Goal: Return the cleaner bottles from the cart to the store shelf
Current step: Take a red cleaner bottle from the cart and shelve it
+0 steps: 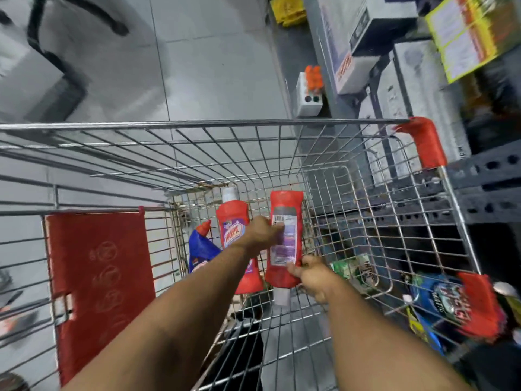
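Observation:
Inside the wire cart (197,124) lie three cleaner bottles. A red bottle (284,210) with its back label up and its white cap toward me is held by both hands. My left hand (260,231) grips its left side near the label. My right hand (313,276) grips its lower end near the cap. To its left lies a second red bottle (232,218) with a white cap pointing away. A blue bottle (201,246) with a red cap rests further left against the cart wall.
The red child-seat flap (98,277) stands at the cart's left. The store shelf (485,187) runs along the right with white boxes (408,88) and packaged goods (448,300). A white box with orange caps (310,91) sits on the tiled floor ahead.

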`<act>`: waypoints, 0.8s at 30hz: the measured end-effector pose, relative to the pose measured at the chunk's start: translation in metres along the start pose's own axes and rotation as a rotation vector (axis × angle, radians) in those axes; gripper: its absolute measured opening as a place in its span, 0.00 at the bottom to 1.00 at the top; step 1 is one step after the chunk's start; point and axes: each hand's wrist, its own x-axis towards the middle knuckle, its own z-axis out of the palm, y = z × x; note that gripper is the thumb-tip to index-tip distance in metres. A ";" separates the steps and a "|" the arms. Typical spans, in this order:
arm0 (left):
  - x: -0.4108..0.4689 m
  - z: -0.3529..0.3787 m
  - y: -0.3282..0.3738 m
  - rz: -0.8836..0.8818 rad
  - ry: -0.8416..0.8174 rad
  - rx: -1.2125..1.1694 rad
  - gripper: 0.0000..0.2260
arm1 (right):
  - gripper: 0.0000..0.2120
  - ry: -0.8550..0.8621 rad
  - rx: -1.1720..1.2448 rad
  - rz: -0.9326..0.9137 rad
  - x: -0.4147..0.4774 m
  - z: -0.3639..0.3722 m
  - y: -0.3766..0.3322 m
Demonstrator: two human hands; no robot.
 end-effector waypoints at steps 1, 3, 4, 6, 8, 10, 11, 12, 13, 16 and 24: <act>-0.005 -0.004 0.001 0.003 -0.035 -0.048 0.12 | 0.10 -0.026 0.018 0.022 -0.008 -0.005 -0.004; -0.016 -0.013 0.003 0.032 -0.089 -0.182 0.09 | 0.14 -0.077 0.064 0.042 -0.027 -0.016 -0.017; -0.021 -0.018 0.003 0.063 -0.098 -0.248 0.11 | 0.16 -0.104 0.085 0.024 -0.039 -0.021 -0.025; -0.034 -0.026 0.005 0.156 -0.145 -0.236 0.13 | 0.21 -0.164 0.129 -0.044 -0.063 -0.030 -0.046; -0.056 -0.033 0.010 0.283 -0.218 -0.136 0.17 | 0.21 -0.223 0.198 -0.119 -0.089 -0.037 -0.064; -0.084 -0.037 0.021 0.460 -0.242 0.039 0.20 | 0.18 -0.290 0.236 -0.198 -0.115 -0.041 -0.075; -0.097 -0.038 0.026 0.558 -0.219 0.124 0.25 | 0.18 -0.302 0.239 -0.229 -0.128 -0.042 -0.077; -0.108 -0.036 0.030 0.646 -0.183 0.153 0.28 | 0.17 -0.303 0.245 -0.254 -0.141 -0.044 -0.077; -0.120 -0.032 0.035 0.685 -0.155 0.143 0.28 | 0.17 -0.309 0.261 -0.280 -0.155 -0.046 -0.076; -0.158 -0.022 0.051 0.712 -0.036 0.048 0.13 | 0.20 -0.366 0.264 -0.419 -0.194 -0.059 -0.067; -0.267 -0.027 0.088 0.954 -0.201 -0.038 0.13 | 0.17 0.022 -0.143 -1.020 -0.300 -0.092 -0.050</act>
